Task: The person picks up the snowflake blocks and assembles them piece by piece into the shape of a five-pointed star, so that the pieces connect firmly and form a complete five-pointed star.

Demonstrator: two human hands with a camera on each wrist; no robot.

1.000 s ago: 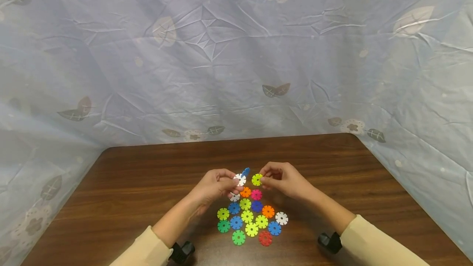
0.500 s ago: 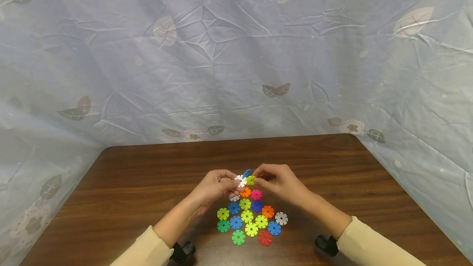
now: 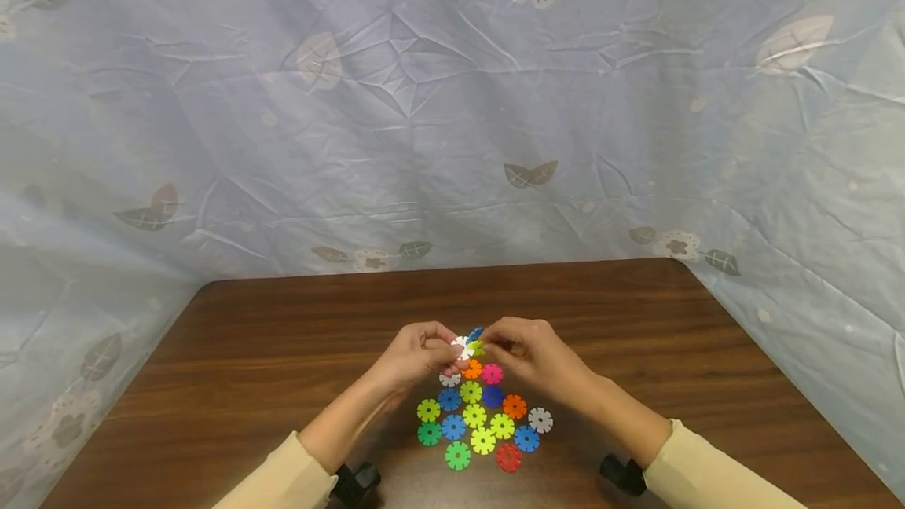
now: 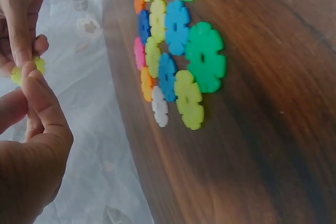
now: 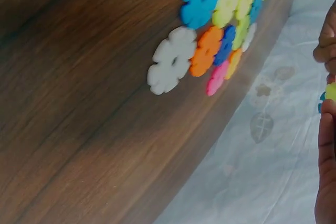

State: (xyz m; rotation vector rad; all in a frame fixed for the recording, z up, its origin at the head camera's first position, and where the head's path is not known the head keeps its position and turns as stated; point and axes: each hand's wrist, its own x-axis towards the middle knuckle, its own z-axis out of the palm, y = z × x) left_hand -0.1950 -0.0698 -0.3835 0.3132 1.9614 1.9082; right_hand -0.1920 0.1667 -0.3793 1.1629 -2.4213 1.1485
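Note:
Above the far part of the table, my left hand (image 3: 419, 358) pinches a white notched plastic disc (image 3: 463, 348) between thumb and fingers. A blue notched disc (image 3: 476, 333) stands at an angle from the white one's edge. From the other side my right hand (image 3: 537, 352) pinches a yellow-green notched disc (image 3: 478, 348), turned partly edge-on and meeting the white disc's right side. Fingers of both hands nearly touch in the left wrist view, where part of the yellow-green disc (image 4: 39, 65) shows. At the right wrist view's edge, the blue disc (image 5: 322, 100) peeks out behind the yellow-green one.
Below the hands, several loose notched discs lie flat on the brown wooden table (image 3: 283, 383), among them a pink disc (image 3: 492, 373), a red disc (image 3: 508, 458), a green disc (image 3: 457, 455) and a white disc (image 3: 540, 420). A patterned cloth (image 3: 438, 140) hangs behind the table.
My right hand has moved left, bringing the yellow-green disc from apart to the white disc and turning it from face-on to partly edge-on. My left hand stays almost still.

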